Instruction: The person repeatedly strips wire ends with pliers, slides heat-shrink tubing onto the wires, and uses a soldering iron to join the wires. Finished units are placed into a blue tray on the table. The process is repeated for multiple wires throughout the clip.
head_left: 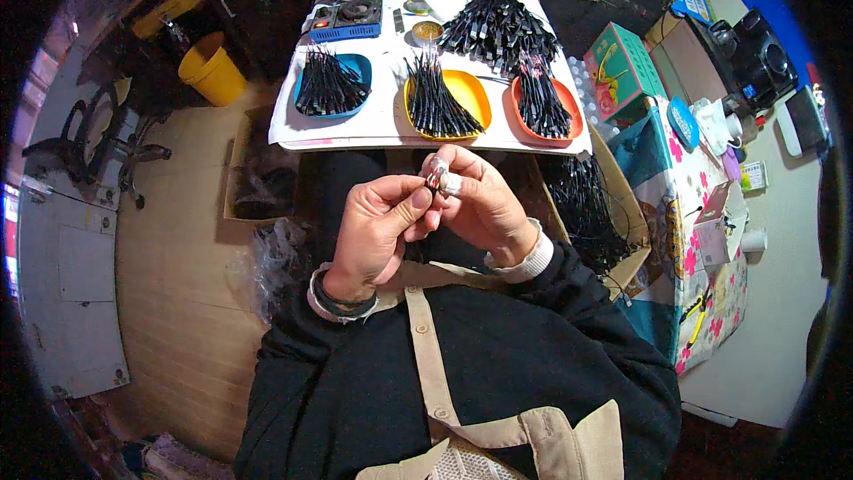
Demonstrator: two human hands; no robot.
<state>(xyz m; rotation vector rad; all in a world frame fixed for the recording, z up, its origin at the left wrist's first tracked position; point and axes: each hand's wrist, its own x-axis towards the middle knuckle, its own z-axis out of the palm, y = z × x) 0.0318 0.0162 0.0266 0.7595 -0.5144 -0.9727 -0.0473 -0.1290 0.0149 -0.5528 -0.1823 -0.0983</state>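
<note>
White-wrapped fingertips (451,184): these are on the right hand (493,209), just about mid-frame, thumb and forefinger drawn together on a small dark piece (434,181) with pale and reddish bits showing.
Left hand (382,222): pinching the same piece between thumb and forefinger, other fingers curled under; the two hands pretty much meet here. Too tiny to tell what it is exactly.
Cuffs: pale ribbed ones at both wrists, black sleeves below, lower middle of the frame.
White tabletop (382,131): upper middle, just past the hands.
Trays: three in a row along its near edge. Blue tray (362,63) on the left, yellow tray (473,93) in the middle, orange-red tray (574,108) on the right, each with a bunch of black cables in it.
Big cable heap (502,27): top centre, behind the trays.
Blue device (345,21): upper left part of the table, with a glowing orange spot.
Cardboard box (633,218): right of centre, below table level, more black leads inside.
Yellow bucket (213,71): upper left, on the floor.
</note>
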